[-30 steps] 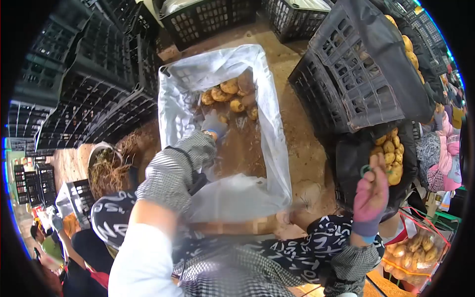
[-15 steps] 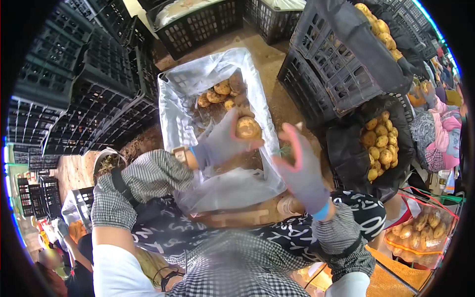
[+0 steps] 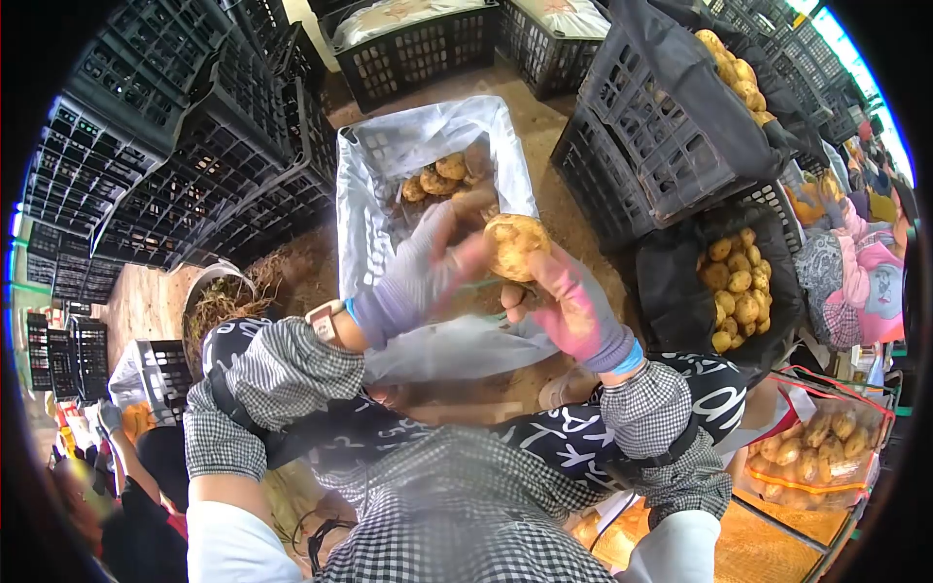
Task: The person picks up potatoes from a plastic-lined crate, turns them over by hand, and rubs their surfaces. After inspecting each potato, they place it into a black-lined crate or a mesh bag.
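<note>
A round, yellow-brown potato (image 3: 517,247) is in my right hand (image 3: 580,309), whose gloved fingers, pinkish on the palm side, close on its lower right side. My left hand (image 3: 420,269), in a grey-purple glove, is beside it on the left, with fingers spread and slightly smeared by motion. Both hands are above the near part of a crate lined with whitish plastic sheet (image 3: 514,146). Toward the crate's far end lie several dirt-covered potatoes (image 3: 451,166), partly hidden behind my left hand.
Stacked black crates (image 3: 238,126) rise at the left, and more tall crates (image 3: 637,146) at the right. A black-lined crate of potatoes (image 3: 741,282) stands right of my hands. A bucket of dry plant scraps (image 3: 222,299) is at the left. A person in pink (image 3: 860,267) sits far right.
The potato has passed from my left hand to my right hand, which has moved in toward the left. My left hand has let go, and its fingers are spread.
</note>
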Action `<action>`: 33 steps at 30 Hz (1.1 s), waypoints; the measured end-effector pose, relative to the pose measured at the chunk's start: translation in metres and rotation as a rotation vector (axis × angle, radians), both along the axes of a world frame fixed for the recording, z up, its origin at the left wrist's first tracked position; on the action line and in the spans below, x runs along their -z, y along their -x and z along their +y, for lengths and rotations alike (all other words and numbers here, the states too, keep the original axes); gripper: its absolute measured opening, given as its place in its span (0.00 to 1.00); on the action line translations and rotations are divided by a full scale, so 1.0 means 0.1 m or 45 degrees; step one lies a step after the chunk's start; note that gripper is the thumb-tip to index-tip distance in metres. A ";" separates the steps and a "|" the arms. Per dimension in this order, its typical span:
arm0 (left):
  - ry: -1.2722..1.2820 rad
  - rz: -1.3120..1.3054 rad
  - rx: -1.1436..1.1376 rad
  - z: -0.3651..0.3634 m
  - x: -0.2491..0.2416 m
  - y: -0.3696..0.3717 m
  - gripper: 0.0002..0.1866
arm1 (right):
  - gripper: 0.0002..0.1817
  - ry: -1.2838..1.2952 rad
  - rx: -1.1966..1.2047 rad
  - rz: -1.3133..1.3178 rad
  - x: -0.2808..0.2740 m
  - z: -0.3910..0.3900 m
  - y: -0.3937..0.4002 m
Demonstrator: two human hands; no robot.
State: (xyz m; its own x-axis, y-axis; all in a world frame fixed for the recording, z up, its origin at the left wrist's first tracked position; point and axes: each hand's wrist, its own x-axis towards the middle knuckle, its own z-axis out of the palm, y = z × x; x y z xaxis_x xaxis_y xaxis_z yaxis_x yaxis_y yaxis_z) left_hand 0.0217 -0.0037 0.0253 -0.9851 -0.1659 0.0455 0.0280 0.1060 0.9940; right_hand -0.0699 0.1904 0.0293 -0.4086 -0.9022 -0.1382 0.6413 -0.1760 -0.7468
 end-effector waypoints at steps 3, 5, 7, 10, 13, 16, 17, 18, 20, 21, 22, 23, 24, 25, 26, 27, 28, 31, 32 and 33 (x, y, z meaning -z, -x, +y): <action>0.252 0.236 0.146 0.05 0.01 -0.05 0.40 | 0.32 0.099 -0.107 -0.114 0.03 -0.01 -0.05; -0.035 0.071 0.189 0.10 0.03 -0.06 0.47 | 0.32 0.126 -0.208 -0.155 0.17 -0.03 -0.02; -0.142 0.087 0.191 0.09 0.11 -0.05 0.47 | 0.32 0.099 -0.272 -0.035 0.23 0.00 0.05; 0.157 0.193 0.150 0.00 0.24 -0.02 0.44 | 0.31 -0.117 -0.274 0.030 0.35 0.12 0.24; 0.191 -0.014 0.018 0.00 0.27 -0.03 0.39 | 0.29 -0.438 -0.035 0.726 0.39 0.00 0.15; -0.192 -0.178 -0.082 0.11 0.26 -0.03 0.35 | 0.32 -0.303 0.195 0.700 0.10 -0.17 -0.06; -0.346 -0.199 -0.105 0.15 0.26 -0.03 0.33 | 0.33 -0.382 0.259 0.948 0.29 -0.16 -0.06; -0.468 -0.292 -0.102 0.16 0.25 -0.01 0.34 | 0.33 -0.390 0.247 0.850 0.29 -0.16 -0.06; -0.716 -0.482 -0.094 0.19 0.22 0.05 0.38 | 0.32 -0.336 0.217 0.619 0.29 -0.16 -0.07; -0.661 -0.584 -0.124 0.15 0.22 0.06 0.36 | 0.32 -0.273 0.192 0.490 0.30 -0.15 -0.06; -0.608 -0.686 -0.150 0.11 0.22 0.07 0.35 | 0.32 -0.207 0.167 0.361 0.30 -0.15 -0.05; -0.509 -0.718 -0.106 -0.01 0.43 0.04 0.35 | 0.32 -0.238 0.163 0.446 0.27 -0.16 -0.04; -0.552 -0.701 -0.089 -0.02 0.40 0.04 0.33 | 0.33 -0.268 0.160 0.533 0.21 -0.16 -0.02; -0.595 -0.685 -0.073 -0.02 0.37 0.04 0.31 | 0.35 -0.299 0.158 0.619 0.18 -0.16 0.00; -0.784 -0.622 -0.085 0.02 0.34 0.01 0.30 | 0.33 -0.243 0.151 0.487 0.22 -0.14 0.02; -0.793 -0.563 -0.083 0.04 0.29 0.01 0.30 | 0.32 -0.189 0.143 0.356 0.25 -0.14 0.06; -0.802 -0.503 -0.080 0.06 0.23 0.01 0.31 | 0.31 -0.133 0.134 0.228 0.27 -0.13 0.09; -0.636 -0.408 -0.002 0.07 0.00 0.05 0.34 | 0.25 -0.317 0.253 0.328 0.32 -0.09 0.07; -0.600 -0.354 0.056 0.09 0.07 0.05 0.36 | 0.24 -0.385 0.287 0.336 0.34 -0.08 0.08; -0.562 -0.301 0.118 0.13 0.15 0.05 0.38 | 0.23 -0.400 0.330 0.465 0.37 -0.08 0.09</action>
